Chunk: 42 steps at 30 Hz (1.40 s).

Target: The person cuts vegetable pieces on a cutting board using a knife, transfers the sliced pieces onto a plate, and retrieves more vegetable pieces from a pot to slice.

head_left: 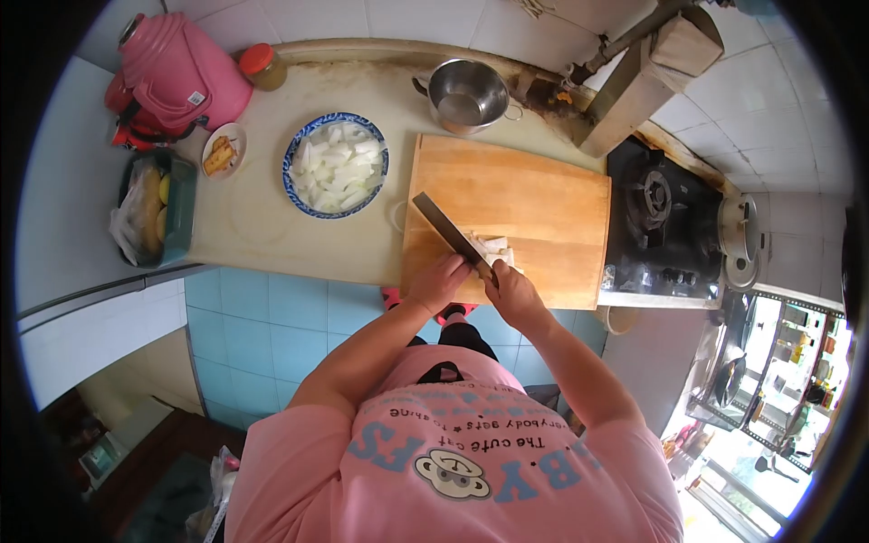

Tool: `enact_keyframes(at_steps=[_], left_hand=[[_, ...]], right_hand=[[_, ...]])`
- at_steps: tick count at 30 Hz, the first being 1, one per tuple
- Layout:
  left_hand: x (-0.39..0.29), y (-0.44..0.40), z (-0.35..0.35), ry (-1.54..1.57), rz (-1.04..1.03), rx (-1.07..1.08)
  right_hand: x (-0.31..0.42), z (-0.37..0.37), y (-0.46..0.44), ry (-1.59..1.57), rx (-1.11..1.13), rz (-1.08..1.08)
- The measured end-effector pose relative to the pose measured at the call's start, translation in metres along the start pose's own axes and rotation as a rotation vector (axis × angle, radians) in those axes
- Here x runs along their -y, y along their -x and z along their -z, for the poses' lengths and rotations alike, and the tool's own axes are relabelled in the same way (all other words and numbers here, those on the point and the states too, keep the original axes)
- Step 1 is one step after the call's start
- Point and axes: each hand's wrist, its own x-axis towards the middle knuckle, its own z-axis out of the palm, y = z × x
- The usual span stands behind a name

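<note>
My right hand [518,299] is wrapped round the handle of a cleaver [443,221], whose dark blade points up and left over the wooden cutting board [543,195]. Cut white pieces [493,248], perhaps radish or a similar vegetable, lie against the right side of the blade. Close on the blade's left side, near the board's front edge, my left hand [439,284] has its fingers curled together. Whatever they press or hold is hidden. A blue-patterned bowl [288,172] full of white chunks stands left of the board.
Behind the board sits a steel pot [468,95]. A gas stove [656,213] adjoins the board's right side. Leftward are a small plate of food [237,136], a red-lidded jar [262,66], a pink thermos [186,68] and a green basket [181,217].
</note>
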Motion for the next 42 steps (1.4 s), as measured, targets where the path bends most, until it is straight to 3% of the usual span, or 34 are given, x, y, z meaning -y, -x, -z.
enact_keyframes(at_steps=[3, 5, 12, 18, 25, 30, 38, 42], left_hand=[[0.000, -0.002, -0.003, 0.045, -0.019, -0.017], [0.002, -0.006, -0.002, 0.065, -0.051, -0.042], [-0.002, -0.019, 0.020, 0.217, 0.133, -0.090], [0.028, -0.022, 0.116, 0.087, 0.277, -0.380], [0.046, -0.002, 0.187, -0.051, 0.352, -0.439], [0.027, -0.006, 0.212, -0.058, 0.100, -0.175], [0.053, -0.002, 0.307, -0.020, 0.067, 0.052], [0.068, -0.026, 0.325, -0.113, -0.063, 0.263]], right_hand=[[-0.011, -0.004, 0.003, -0.040, -0.097, 0.002], [-0.017, -0.004, 0.003, -0.278, -0.133, -0.004], [-0.021, 0.029, 0.008, -0.298, -0.228, 0.017], [-0.013, 0.043, 0.029, -0.160, -0.291, 0.138], [-0.021, 0.034, 0.046, 0.251, -0.299, 0.335], [0.010, 0.040, 0.024, 0.286, -0.259, 0.435], [0.116, 0.024, -0.063, 0.282, -0.242, 0.751], [0.161, 0.008, -0.100, 0.314, -0.172, 0.819]])
